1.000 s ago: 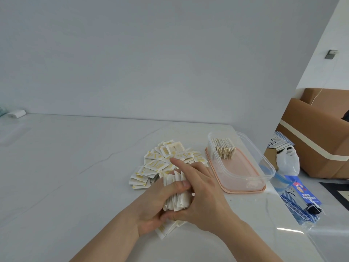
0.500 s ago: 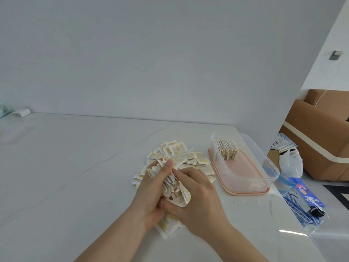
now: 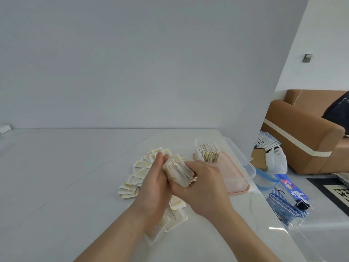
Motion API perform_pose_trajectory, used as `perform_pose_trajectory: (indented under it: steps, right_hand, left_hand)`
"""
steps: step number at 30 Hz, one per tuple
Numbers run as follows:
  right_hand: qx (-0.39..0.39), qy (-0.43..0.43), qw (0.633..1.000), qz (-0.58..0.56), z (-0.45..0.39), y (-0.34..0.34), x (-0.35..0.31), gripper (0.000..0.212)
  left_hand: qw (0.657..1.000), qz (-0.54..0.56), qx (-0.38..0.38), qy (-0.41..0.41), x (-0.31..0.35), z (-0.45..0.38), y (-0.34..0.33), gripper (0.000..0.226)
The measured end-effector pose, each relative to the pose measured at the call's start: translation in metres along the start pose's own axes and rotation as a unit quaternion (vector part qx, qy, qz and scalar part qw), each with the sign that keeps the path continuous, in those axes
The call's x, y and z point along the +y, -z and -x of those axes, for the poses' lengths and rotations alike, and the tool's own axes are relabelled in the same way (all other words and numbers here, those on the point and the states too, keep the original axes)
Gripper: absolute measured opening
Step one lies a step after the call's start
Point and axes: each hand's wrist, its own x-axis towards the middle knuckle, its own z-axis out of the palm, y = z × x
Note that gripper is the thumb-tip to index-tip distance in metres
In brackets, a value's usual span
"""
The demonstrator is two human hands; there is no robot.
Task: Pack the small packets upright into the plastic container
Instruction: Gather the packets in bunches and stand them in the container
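Container (image 3: 243, 163) — perhaps a dozen packets (image 3: 208, 153) upright

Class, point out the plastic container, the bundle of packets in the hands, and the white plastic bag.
plastic container (image 3: 252, 170): head view, clear right rim.
bundle of packets (image 3: 178, 172): head view, its middle.
white plastic bag (image 3: 276, 161): head view, its body.
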Motion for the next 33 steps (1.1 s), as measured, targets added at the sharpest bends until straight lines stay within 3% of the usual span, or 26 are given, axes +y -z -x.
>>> perform_pose_trajectory:
  steps: [5,7,9,10,11,13,15,16,21,24,28,33]
  right_hand:
    - [0.047,-0.047,0.998,0.018,-0.020,0.050,0.010,0.046]
    - [0.050,-0.099,0.993,-0.025,-0.029,0.073,0.026,0.042]
    - [0.066,-0.157,0.984,-0.061,-0.037,0.096,0.048,0.033]
    - [0.078,-0.182,0.978,-0.068,-0.041,0.108,0.060,0.030]
    - [0.087,-0.206,0.972,-0.065,-0.046,0.115,0.071,0.028]
    - [0.094,-0.243,0.965,-0.028,-0.058,0.123,0.090,0.032]
    - [0.094,-0.262,0.960,0.021,-0.071,0.124,0.100,0.049]
    - [0.092,-0.263,0.959,0.044,-0.077,0.122,0.103,0.055]
    - [0.090,-0.268,0.954,0.096,-0.100,0.102,0.113,0.059]
    - [0.056,-0.236,0.951,0.192,-0.103,0.077,0.115,0.050]
    - [0.048,-0.219,0.954,0.200,-0.111,0.059,0.116,0.043]
    - [0.010,-0.202,0.940,0.273,-0.115,0.054,0.119,0.041]
  left_hand:
    - [0.994,-0.060,-0.093,0.020,0.002,-0.037,-0.019,0.079]
    - [0.988,-0.109,-0.104,0.028,0.006,-0.053,-0.033,0.064]
    - [0.968,-0.232,-0.099,-0.015,0.009,-0.077,-0.045,0.042]
    - [0.933,-0.341,-0.093,-0.064,0.008,-0.097,-0.049,0.035]
    - [0.874,-0.463,-0.084,-0.123,0.008,-0.115,-0.050,0.037]
    - [0.724,-0.652,-0.108,-0.200,0.003,-0.156,-0.056,0.042]
    - [0.618,-0.741,-0.164,-0.203,-0.007,-0.188,-0.063,0.042]
    - [0.586,-0.763,-0.192,-0.195,-0.013,-0.201,-0.065,0.041]
    - [0.548,-0.787,-0.255,-0.122,-0.034,-0.229,-0.060,0.056]
    - [0.507,-0.817,-0.251,-0.113,-0.039,-0.233,-0.055,0.045]
    - [0.470,-0.849,-0.222,-0.095,-0.041,-0.233,-0.055,0.045]
    - [0.489,-0.847,-0.199,-0.068,-0.037,-0.229,-0.059,0.043]
